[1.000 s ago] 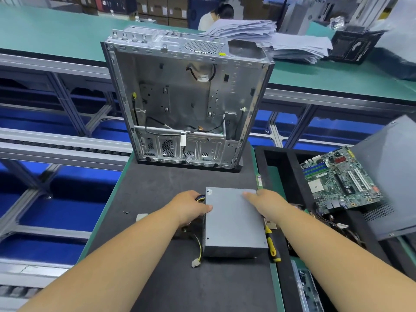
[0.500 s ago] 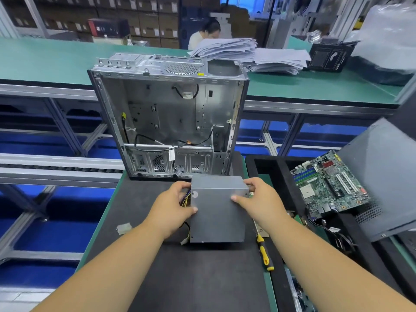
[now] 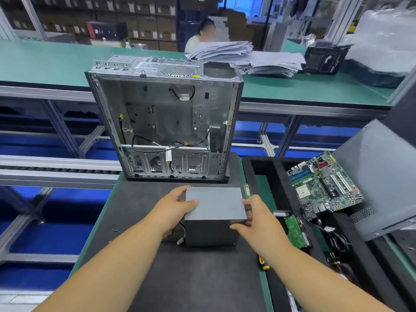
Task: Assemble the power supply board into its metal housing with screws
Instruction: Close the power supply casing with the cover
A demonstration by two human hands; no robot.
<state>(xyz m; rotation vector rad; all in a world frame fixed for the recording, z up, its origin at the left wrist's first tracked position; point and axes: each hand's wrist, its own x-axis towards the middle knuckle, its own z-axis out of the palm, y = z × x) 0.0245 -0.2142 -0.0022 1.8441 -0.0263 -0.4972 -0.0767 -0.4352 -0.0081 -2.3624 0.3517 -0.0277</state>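
Your left hand point(image 3: 174, 207) grips the power supply unit point(image 3: 215, 216) at its left edge, thumb curled over the grey top face, fingers wrapped behind the far corner. Your right hand point(image 3: 258, 218) clamps the right side, thumb along the near top edge, fingers curled round the side (tips hidden). The unit sits on the black mat point(image 3: 180, 278), or just above it; cannot tell which. Its wire bundle point(image 3: 181, 236) trails out at lower left. Just beyond stands the open metal chassis point(image 3: 166, 122), upright. To the right, a motherboard point(image 3: 324, 184) leans in a black tray point(image 3: 278, 176). A yellow-handled screwdriver point(image 3: 263, 264) lies by your right wrist.
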